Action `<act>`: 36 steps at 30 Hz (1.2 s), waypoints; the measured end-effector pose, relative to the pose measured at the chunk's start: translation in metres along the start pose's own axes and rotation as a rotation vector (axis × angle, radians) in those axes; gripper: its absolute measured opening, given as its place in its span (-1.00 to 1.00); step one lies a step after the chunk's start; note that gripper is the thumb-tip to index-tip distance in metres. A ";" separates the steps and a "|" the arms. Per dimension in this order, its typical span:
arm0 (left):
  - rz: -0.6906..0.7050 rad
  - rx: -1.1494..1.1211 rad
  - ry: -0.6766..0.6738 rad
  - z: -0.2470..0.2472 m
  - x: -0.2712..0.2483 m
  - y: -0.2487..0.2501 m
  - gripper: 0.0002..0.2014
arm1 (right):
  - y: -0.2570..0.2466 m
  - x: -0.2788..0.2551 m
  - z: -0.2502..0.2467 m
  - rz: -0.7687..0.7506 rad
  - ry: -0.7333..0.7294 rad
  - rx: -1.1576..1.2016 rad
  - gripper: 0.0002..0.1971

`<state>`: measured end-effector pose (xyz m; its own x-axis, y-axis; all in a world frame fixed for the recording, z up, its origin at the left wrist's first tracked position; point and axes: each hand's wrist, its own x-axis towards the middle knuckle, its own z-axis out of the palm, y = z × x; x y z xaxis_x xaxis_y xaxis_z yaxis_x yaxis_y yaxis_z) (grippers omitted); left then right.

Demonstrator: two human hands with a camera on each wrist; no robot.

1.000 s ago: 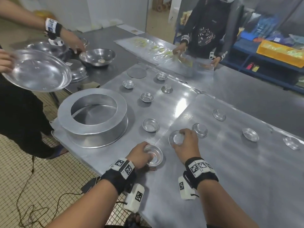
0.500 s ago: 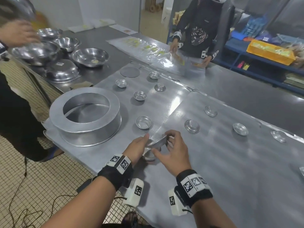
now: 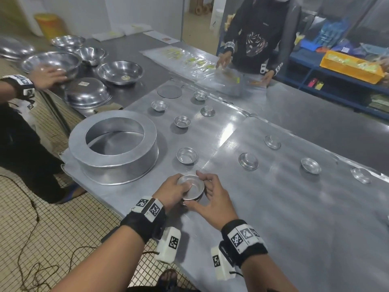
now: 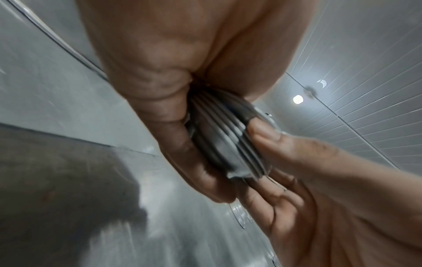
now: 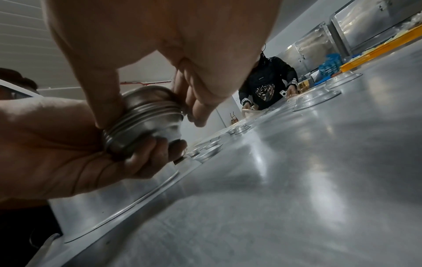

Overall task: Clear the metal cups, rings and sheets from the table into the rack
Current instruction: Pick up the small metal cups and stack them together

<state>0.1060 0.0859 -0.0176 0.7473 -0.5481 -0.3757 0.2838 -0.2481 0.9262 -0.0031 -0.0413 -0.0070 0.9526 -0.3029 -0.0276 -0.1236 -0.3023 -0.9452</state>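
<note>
Metal cup stack (image 3: 191, 188): several small nested aluminium cups, rims showing as close parallel ridges in both wrist views, held just above the near edge of the table between the two hands.
Left hand (image 3: 172, 192): fingers curled under and around the stack's left side, cradling it from below; in the right wrist view its fingers (image 5: 146, 159) wrap the underside.
Right hand (image 3: 212, 199): fingers bent over the stack's right rim and thumb against its near side, pinching the top cup; in the left wrist view a fingertip (image 4: 265, 133) presses on the ridged rims.
Loose cups: one upright (image 3: 186, 155) just beyond the hands; others (image 3: 182, 121), (image 3: 159, 106), (image 3: 200, 95) farther back on the left sheet; an inverted one (image 3: 207, 111) among them; four more (image 3: 248, 161), (image 3: 272, 142), (image 3: 311, 165), (image 3: 361, 175) spread over the right sheet, some inverted.
Large ring (image 3: 113, 144): a wide aluminium ring standing on the left sheet, left of the hands.
Metal sheets (image 3: 273, 207): two flat sheets lying side by side on the table, their edges meeting near the hands.
Flat disc (image 3: 169, 91): round, grey, at the far end of the left sheet.
Steel bowls (image 3: 120, 72): several on the dark table at the far left, one inverted; another person's hand (image 3: 47, 77) rests on one.
Second person (image 3: 254, 34): in a dark jacket across the table, hands on clear plastic bags (image 3: 200, 64).
</note>
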 end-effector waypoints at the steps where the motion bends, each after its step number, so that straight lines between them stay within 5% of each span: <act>1: 0.012 0.006 0.014 -0.003 0.000 -0.001 -0.67 | -0.001 0.002 0.001 0.011 -0.023 -0.001 -0.26; 4: 0.031 0.033 0.070 -0.011 -0.001 -0.004 -0.71 | -0.001 0.008 0.002 0.056 -0.105 0.033 -0.20; 7: 0.021 0.043 0.139 -0.020 0.000 -0.010 -0.97 | -0.001 0.019 0.001 0.087 -0.182 0.061 -0.16; 12: -0.009 0.096 0.174 -0.040 0.011 -0.022 -0.76 | -0.003 0.048 -0.003 0.100 -0.270 -0.036 -0.21; 20: -0.004 0.144 0.247 -0.062 0.014 -0.020 -0.90 | -0.004 0.111 0.010 0.069 -0.042 -0.459 -0.50; 32: -0.032 0.267 0.247 -0.068 0.024 -0.006 -0.95 | 0.006 0.173 0.030 0.185 -0.107 -0.777 -0.04; 36: -0.028 0.298 0.234 -0.069 0.024 -0.007 -0.96 | 0.008 0.181 0.031 0.225 -0.094 -0.782 -0.06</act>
<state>0.1634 0.1290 -0.0311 0.8686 -0.3490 -0.3517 0.1442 -0.5010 0.8534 0.1767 -0.0703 -0.0301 0.8967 -0.3654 -0.2498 -0.4401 -0.7966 -0.4144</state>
